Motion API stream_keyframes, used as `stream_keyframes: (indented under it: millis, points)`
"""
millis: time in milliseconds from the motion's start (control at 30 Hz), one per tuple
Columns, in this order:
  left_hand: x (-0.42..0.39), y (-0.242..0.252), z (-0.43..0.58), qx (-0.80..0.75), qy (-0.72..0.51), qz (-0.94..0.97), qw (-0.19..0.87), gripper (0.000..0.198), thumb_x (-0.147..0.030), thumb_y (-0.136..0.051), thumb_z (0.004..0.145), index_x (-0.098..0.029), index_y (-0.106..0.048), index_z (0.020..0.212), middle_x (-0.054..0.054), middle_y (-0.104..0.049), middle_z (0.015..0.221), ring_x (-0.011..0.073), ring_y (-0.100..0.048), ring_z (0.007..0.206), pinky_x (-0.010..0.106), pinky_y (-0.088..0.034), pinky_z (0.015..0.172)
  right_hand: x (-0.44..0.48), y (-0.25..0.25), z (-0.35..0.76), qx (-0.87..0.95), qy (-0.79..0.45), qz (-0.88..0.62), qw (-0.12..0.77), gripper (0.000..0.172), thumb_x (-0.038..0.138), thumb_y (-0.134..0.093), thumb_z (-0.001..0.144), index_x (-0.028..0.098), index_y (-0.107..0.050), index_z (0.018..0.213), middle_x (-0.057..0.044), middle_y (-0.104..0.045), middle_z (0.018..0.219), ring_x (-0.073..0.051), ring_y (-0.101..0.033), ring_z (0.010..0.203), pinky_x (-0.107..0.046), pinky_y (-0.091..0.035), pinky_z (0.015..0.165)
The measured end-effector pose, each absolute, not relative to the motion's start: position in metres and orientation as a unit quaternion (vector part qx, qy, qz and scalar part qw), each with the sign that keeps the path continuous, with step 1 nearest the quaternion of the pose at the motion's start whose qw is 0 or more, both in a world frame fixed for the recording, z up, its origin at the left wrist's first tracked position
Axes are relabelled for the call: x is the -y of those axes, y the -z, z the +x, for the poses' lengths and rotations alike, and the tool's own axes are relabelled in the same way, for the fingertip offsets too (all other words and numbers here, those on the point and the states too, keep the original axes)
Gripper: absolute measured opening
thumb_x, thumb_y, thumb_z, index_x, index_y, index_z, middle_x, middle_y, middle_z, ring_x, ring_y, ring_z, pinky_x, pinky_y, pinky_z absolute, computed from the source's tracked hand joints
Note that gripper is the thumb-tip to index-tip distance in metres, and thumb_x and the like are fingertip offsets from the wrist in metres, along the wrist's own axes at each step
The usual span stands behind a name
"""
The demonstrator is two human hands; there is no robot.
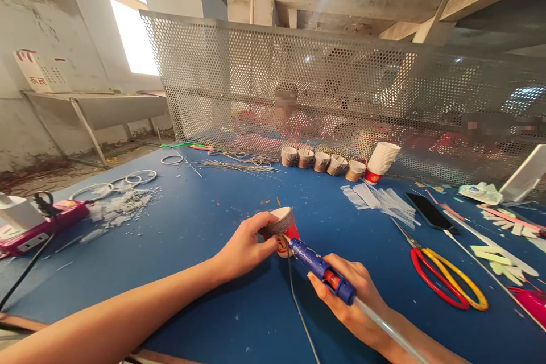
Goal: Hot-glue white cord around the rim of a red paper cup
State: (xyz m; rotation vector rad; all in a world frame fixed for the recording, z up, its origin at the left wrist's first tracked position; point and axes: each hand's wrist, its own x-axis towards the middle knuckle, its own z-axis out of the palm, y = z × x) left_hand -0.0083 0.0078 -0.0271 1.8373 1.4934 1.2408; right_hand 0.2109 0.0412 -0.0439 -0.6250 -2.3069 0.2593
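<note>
My left hand [251, 242] is closed around a red paper cup [293, 231], which tilts slightly above the blue table. Grey-brown cord [281, 222] wraps the cup's upper part, and its loose end [298, 301] hangs down toward the table's front edge. In my right hand [354, 296] is a blue glue gun [313, 261], its nozzle at the cup's side just below the wrapped cord. A clear glue stick [388, 327] sticks out of its back end. The cup's left side is hidden by my fingers.
Several cord-wrapped cups [321, 161] and a stack of paper cups [384, 158] stand along the perforated metal screen [256, 79]. Scissors [443, 273], a phone [430, 211] and white strips [379, 200] lie right. A pink power strip [68, 219] sits left.
</note>
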Motion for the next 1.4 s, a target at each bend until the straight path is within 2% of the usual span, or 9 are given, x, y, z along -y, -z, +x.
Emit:
stream_keyframes:
  millis: [267,500,667,800,967,1167,1300,1400]
  points:
    - [-0.008,0.027,-0.011,-0.545,-0.452,0.663,0.244,0.017,-0.017,-0.050,0.073,-0.016,-0.063,0.083,0.001,-0.065,0.079,0.0157,-0.057,0.074,0.026,-0.048,0.071,-0.044,0.042,0.215,0.869,-0.122,-0.282,0.388,0.027,0.039,-0.047,0.091,0.023,-0.054,0.071,0.003,-0.062,0.055,-0.013,-0.061,0.049,-0.022,-0.047,0.054]
    - [-0.008,0.026,-0.010,-0.548,-0.453,0.654,0.256,0.012,-0.019,-0.051,0.071,-0.016,-0.060,0.078,-0.001,-0.062,0.074,0.0146,-0.055,0.071,0.024,-0.047,0.069,-0.042,0.044,0.216,0.884,-0.125,-0.265,0.365,0.023,0.036,-0.049,0.090,0.022,-0.055,0.072,0.003,-0.063,0.059,-0.013,-0.061,0.051,-0.022,-0.048,0.056]
    - [-0.008,0.027,-0.011,-0.547,-0.457,0.644,0.277,0.014,-0.020,-0.051,0.072,-0.016,-0.061,0.081,0.001,-0.064,0.078,0.0166,-0.059,0.076,0.027,-0.048,0.075,-0.045,0.036,0.217,0.857,-0.153,-0.296,0.393,0.035,0.041,-0.045,0.091,0.024,-0.054,0.063,0.003,-0.056,0.047,-0.013,-0.055,0.041,-0.023,-0.047,0.046]
    - [-0.007,0.026,-0.011,-0.544,-0.458,0.643,0.284,0.013,-0.020,-0.051,0.072,-0.016,-0.061,0.080,0.000,-0.064,0.077,0.0171,-0.058,0.076,0.027,-0.049,0.074,-0.044,0.033,0.216,0.856,-0.137,-0.290,0.405,0.036,0.041,-0.044,0.092,0.024,-0.055,0.062,0.003,-0.056,0.046,-0.013,-0.054,0.040,-0.023,-0.047,0.045]
    - [-0.006,0.023,-0.009,-0.546,-0.454,0.647,0.279,0.009,-0.021,-0.051,0.072,-0.017,-0.059,0.075,-0.002,-0.061,0.072,0.0146,-0.055,0.070,0.024,-0.047,0.068,-0.041,0.040,0.215,0.868,-0.132,-0.272,0.394,0.028,0.040,-0.050,0.090,0.023,-0.055,0.068,0.003,-0.062,0.054,-0.013,-0.060,0.048,-0.022,-0.050,0.053]
    - [-0.006,0.021,-0.011,-0.532,-0.466,0.634,0.314,0.009,-0.022,-0.052,0.070,-0.017,-0.057,0.075,-0.001,-0.060,0.073,0.0150,-0.055,0.072,0.025,-0.046,0.067,-0.045,0.035,0.218,0.840,-0.156,-0.313,0.414,0.038,0.044,-0.045,0.090,0.023,-0.055,0.060,0.002,-0.059,0.052,-0.014,-0.058,0.047,-0.022,-0.050,0.050]
    - [-0.007,0.023,-0.012,-0.522,-0.477,0.618,0.343,0.009,-0.020,-0.053,0.069,-0.016,-0.056,0.075,-0.001,-0.058,0.071,0.0145,-0.053,0.070,0.025,-0.045,0.065,-0.046,0.030,0.218,0.839,-0.173,-0.316,0.407,0.040,0.043,-0.046,0.090,0.023,-0.054,0.057,0.003,-0.055,0.048,-0.012,-0.054,0.041,-0.022,-0.049,0.048]
    - [-0.008,0.025,-0.012,-0.513,-0.483,0.616,0.352,0.009,-0.018,-0.051,0.067,-0.016,-0.056,0.075,-0.002,-0.057,0.070,0.0134,-0.052,0.069,0.024,-0.044,0.064,-0.041,0.031,0.217,0.842,-0.171,-0.311,0.406,0.039,0.044,-0.045,0.090,0.023,-0.054,0.058,0.003,-0.055,0.048,-0.013,-0.055,0.043,-0.023,-0.050,0.050]
